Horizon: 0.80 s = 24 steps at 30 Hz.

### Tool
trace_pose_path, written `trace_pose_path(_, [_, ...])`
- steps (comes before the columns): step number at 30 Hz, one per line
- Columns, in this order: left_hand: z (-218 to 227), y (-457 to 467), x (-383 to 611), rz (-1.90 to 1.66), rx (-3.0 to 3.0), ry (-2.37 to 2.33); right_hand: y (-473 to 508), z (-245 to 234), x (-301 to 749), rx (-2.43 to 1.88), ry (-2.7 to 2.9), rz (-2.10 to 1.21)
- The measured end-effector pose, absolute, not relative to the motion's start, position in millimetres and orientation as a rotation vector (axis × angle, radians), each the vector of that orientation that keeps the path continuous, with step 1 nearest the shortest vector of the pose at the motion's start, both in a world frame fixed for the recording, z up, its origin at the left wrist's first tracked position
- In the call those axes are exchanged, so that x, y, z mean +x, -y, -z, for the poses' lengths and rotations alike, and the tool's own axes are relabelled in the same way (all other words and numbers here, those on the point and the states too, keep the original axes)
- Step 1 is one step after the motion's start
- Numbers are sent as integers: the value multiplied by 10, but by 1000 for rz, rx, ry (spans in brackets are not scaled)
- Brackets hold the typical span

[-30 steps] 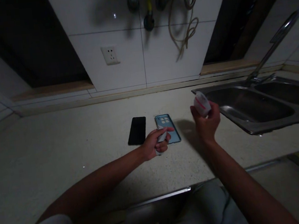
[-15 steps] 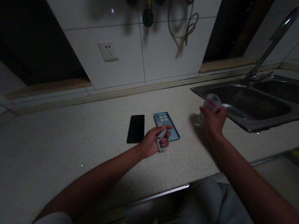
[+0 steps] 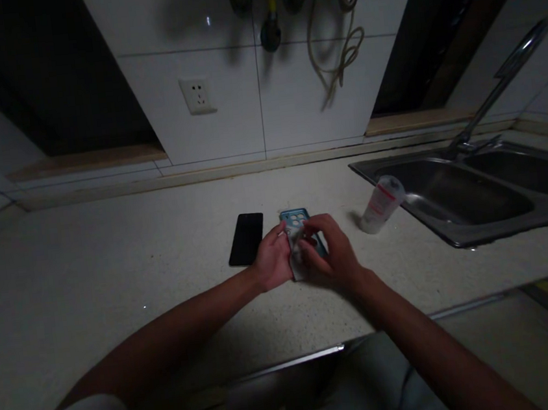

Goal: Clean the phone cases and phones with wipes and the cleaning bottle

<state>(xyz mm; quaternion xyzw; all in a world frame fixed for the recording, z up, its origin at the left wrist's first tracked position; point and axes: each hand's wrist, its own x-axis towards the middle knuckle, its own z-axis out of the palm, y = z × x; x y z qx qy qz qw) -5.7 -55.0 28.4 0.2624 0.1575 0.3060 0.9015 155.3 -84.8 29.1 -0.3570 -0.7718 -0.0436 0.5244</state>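
My left hand [image 3: 274, 260] is closed on a limp grey cloth [image 3: 298, 269], which hangs below the fingers. My right hand [image 3: 330, 248] meets it from the other side, its fingers bent and pinching the same cloth; the fingertips partly cover it. Beneath both hands lies a blue phone case [image 3: 299, 215] with round camera holes, its lower part mostly hidden. A black phone [image 3: 247, 239] rests flat, screen up, just left of my left hand. Right of my right hand, a clear plastic cup [image 3: 380, 205] with a red band stands on the counter.
A speckled white countertop [image 3: 113, 261] carries everything. The steel double sink [image 3: 458, 238] with a tall faucet [image 3: 496, 84] is set in at the right. On the tiled wall are a socket [image 3: 198, 96], pipe valves and a loose cord [image 3: 349, 53].
My right hand has let go of the plastic cup, leaving it on the counter, and has moved left onto the cloth. My left hand has stayed near the phone case, its fingers loosened somewhat.
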Motion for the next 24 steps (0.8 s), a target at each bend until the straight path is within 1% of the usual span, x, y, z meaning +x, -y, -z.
trace_pose_path(2, [-297, 545, -47, -656, 520, -323, 764, -280, 1434, -993, 1901, -44])
trace_pose_path(5, [-327, 534, -36, -726, 492, -314, 547, -272, 1423, -1119, 1876, -97])
trace_pose_path(8, [-359, 519, -31, -810, 457, -336, 349, -252, 1513, -1205, 1854, -317])
trace_pose_path(11, [-377, 513, -28, -840, 437, -350, 299, -224, 1589, -1110, 1879, -462])
trace_pose_path(14, [-382, 521, -20, -803, 456, -354, 376, -193, 1609, -968, 1910, -513])
trace_pose_path(18, [-387, 529, -8, -772, 487, -340, 469, -155, 1577, -915, 1858, -573])
trace_pose_path(24, [-425, 462, -4, -851, 545, -398, 409, -158, 1581, -1003, 1414, -784])
